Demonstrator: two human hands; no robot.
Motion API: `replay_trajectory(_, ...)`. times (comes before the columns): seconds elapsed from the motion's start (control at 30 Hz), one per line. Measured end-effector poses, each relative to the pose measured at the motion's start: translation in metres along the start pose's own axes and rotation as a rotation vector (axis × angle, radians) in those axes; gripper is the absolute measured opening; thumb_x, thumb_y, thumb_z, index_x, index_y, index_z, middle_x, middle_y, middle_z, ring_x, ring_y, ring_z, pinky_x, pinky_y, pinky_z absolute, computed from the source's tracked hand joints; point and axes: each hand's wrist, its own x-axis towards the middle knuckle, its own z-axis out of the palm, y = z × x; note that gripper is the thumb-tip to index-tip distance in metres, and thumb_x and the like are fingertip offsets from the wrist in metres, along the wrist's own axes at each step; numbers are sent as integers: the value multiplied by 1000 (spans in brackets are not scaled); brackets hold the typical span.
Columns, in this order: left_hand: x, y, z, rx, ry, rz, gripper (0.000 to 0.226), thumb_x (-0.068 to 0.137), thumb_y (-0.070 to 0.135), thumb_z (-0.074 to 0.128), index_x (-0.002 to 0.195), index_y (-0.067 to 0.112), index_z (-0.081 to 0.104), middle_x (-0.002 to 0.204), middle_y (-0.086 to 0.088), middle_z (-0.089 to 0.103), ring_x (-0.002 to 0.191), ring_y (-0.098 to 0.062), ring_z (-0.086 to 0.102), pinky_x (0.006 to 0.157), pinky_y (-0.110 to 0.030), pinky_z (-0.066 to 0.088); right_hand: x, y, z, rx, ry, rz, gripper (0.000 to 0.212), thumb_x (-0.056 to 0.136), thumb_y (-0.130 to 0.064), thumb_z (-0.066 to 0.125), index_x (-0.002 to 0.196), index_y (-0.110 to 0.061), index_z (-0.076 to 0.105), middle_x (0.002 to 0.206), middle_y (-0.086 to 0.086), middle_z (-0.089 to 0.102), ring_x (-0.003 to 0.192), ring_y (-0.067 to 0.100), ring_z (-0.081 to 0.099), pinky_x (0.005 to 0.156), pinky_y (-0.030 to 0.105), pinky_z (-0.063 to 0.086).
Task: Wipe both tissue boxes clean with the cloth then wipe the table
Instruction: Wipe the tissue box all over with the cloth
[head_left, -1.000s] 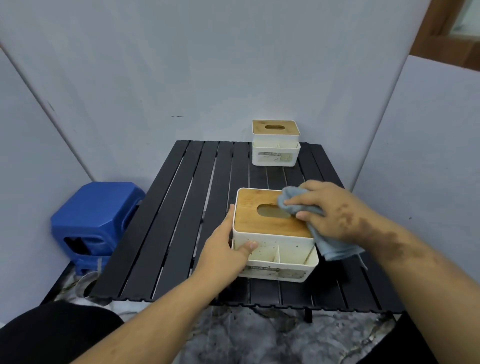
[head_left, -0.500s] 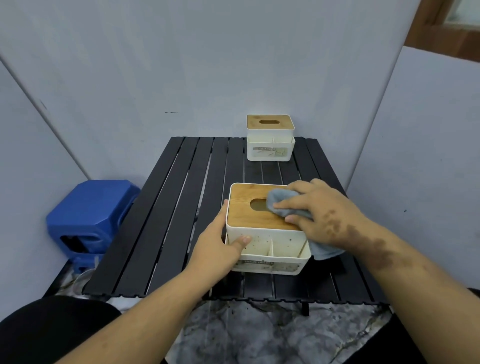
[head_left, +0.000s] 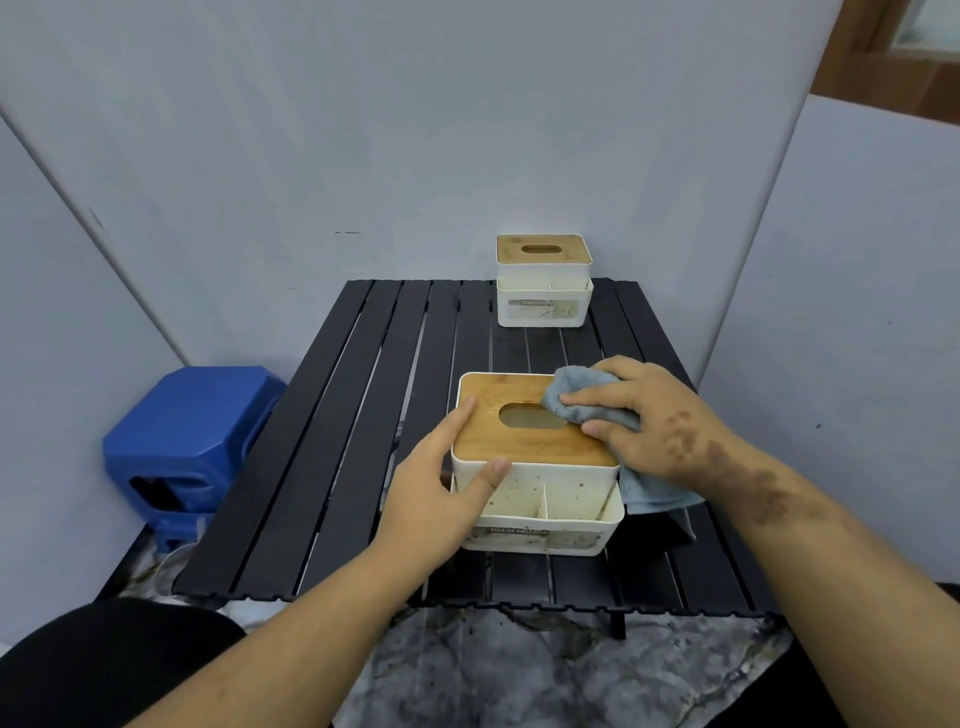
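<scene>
A white tissue box (head_left: 540, 493) with a wooden lid and a speckled, dirty front stands near the front of the black slatted table (head_left: 337, 441). My left hand (head_left: 441, 488) grips its left side, thumb on the front wall and fingers on the lid edge. My right hand (head_left: 654, 421) presses a grey-blue cloth (head_left: 576, 397) onto the lid's right part beside the oval slot; the cloth's tail hangs down the box's right side. A second, like tissue box (head_left: 544, 280) stands at the table's far edge by the wall.
A blue plastic stool (head_left: 192, 436) stands on the floor left of the table. Grey walls close in at the back, left and right. Marbled floor shows below the table's front edge.
My right hand with the cloth has slid back toward the lid's far right corner. My left hand's fingers have come up onto the lid's left edge.
</scene>
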Motion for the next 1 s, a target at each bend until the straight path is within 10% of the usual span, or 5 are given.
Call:
replay_trajectory(0.3, 3, 3, 6, -23, 32, -81, 72, 83, 62, 71, 147, 61, 37, 137, 29, 56, 123, -6, 57, 108, -39, 50, -2, 2, -10, 67, 61, 66, 33, 91, -32, 67, 123, -39, 66, 123, -15, 53, 112, 11, 51, 100, 31, 44)
replay_trajectory(0.47, 4, 0, 6, -12, 44, -59, 68, 87, 56, 73, 146, 58, 40, 130, 27, 59, 114, 3, 59, 102, -34, 52, -19, -40, 3, -220, -26, -104, 34, 94, -41, 58, 128, -44, 61, 133, -18, 49, 101, 13, 39, 93, 36, 43)
replay_trajectory(1.0, 3, 0, 2, 9, 14, -11, 75, 79, 66, 65, 148, 55, 41, 127, 34, 56, 114, 3, 59, 99, -28, 52, -43, -11, -2, -34, 11, -124, 42, 86, -51, 47, 123, -43, 66, 125, -14, 59, 98, 14, 49, 90, 33, 45)
